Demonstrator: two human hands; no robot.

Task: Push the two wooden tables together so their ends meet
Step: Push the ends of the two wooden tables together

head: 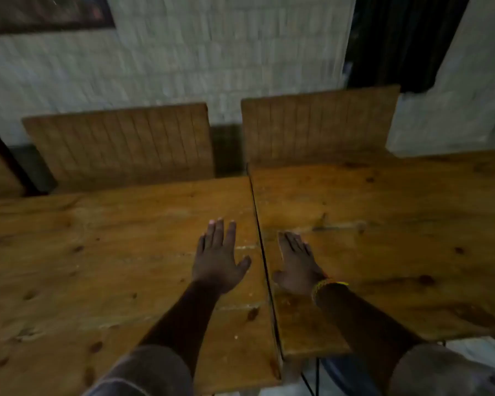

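Nearest, the left hand (pixel 218 260) and right hand (pixel 296 265) lie flat, fingers (pixel 219 230) spread and gripping nothing, on the left tabletop (pixel 97 252) and right tabletop (pixel 397 224), whose ends almost meet, a thin dark seam (pixel 259 238) remaining, benches (pixel 120 144) beyond.

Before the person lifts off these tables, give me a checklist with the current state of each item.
1. Ends meet: ok, only a thin dark seam shows between the left table and the right table.
2. Near edges flush: not ok, they look stepped.
3. Left hand clear of seam: ok, flat, open.
4. Right hand clear of seam: ok, flat, open.
5. Benches behind untouched: cannot tell.
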